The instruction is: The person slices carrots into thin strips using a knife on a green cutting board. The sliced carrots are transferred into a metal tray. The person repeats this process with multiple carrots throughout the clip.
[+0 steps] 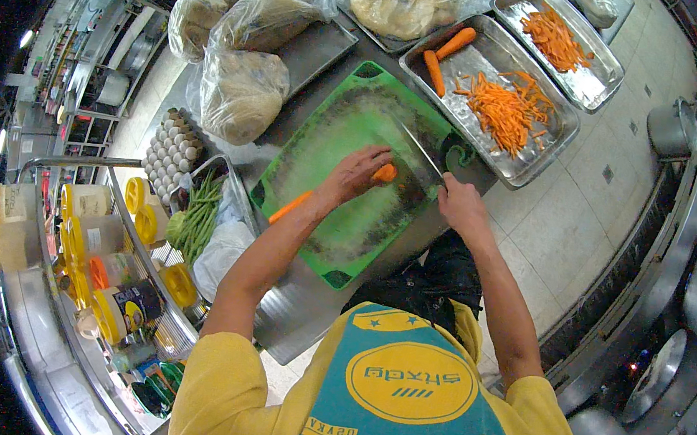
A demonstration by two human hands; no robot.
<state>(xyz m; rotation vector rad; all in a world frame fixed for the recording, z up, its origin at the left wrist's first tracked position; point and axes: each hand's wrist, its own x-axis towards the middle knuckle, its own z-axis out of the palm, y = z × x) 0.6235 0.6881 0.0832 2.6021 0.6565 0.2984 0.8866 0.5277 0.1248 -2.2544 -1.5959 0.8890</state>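
Note:
My left hand (358, 173) rests over a carrot piece (385, 172) on a green cutting board (338, 130), its fingers curled on the piece. My right hand (463, 204) grips a kitchen knife (421, 146) by the handle. The blade angles up and left above the board's right part, apart from the carrot piece. A second carrot (290, 207) lies at the board's left edge, partly hidden under my left forearm. Dark stains mark the board's surface.
Beyond the board, a metal tray (454, 105) holds two whole carrots and cut carrot sticks (507, 110); another tray (594, 84) holds more. Plastic bags (244, 91) of pale food stand at upper left. Left are an egg tray (172, 153), green beans (199, 216) and a rack of yellow-lidded tubs (92, 234).

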